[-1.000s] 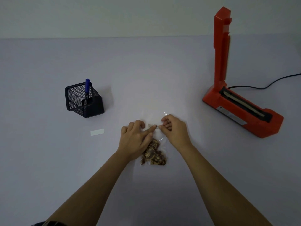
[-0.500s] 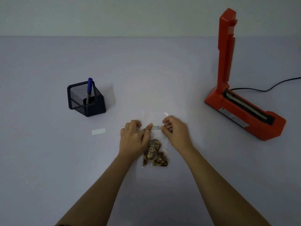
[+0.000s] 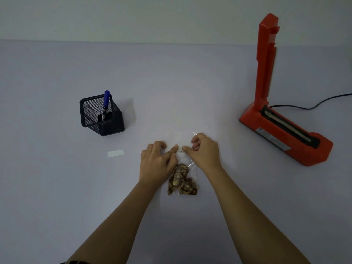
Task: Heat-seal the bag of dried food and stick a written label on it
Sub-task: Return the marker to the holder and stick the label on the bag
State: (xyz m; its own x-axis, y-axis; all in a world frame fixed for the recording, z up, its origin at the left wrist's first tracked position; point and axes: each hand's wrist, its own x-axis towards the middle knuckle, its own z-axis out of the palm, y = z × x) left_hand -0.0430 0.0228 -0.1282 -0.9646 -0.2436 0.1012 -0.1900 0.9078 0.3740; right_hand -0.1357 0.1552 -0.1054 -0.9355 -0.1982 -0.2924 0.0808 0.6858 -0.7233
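Far to the left on the bench (image 3: 57, 187) stands a black mesh pot (image 3: 116, 127) with a blue marker (image 3: 105, 103) upright in it. A white paper slip (image 3: 115, 153) lies flat nearer me, well apart from the work.

The left hand (image 3: 155, 162) has its forefinger stretched out and pressing the left end of the label (image 3: 180, 149), its other fingers tucked under and grasping nothing. The label sits across the upper part of the clear bag (image 3: 192, 169), which lies flat mid-bench with the dried food bunched at its near end. The right hand (image 3: 204, 151) is curled, and its grip looks closed on the label's right end, thumb against forefinger.

A moment ago more of the written strip showed between the hands. Now the fingertips almost meet over it, so I judge the label is being rubbed down and this step is nearly done. Whether the bag's mouth is sealed I cannot tell.

On the right the orange heat sealer (image 3: 282, 134) has its arm raised upright, with its cable (image 3: 314, 105) trailing off to the right. The sealer and the pot are both well apart from the bag, and no bench edge is near it, so the hands can slide or lift it either way.
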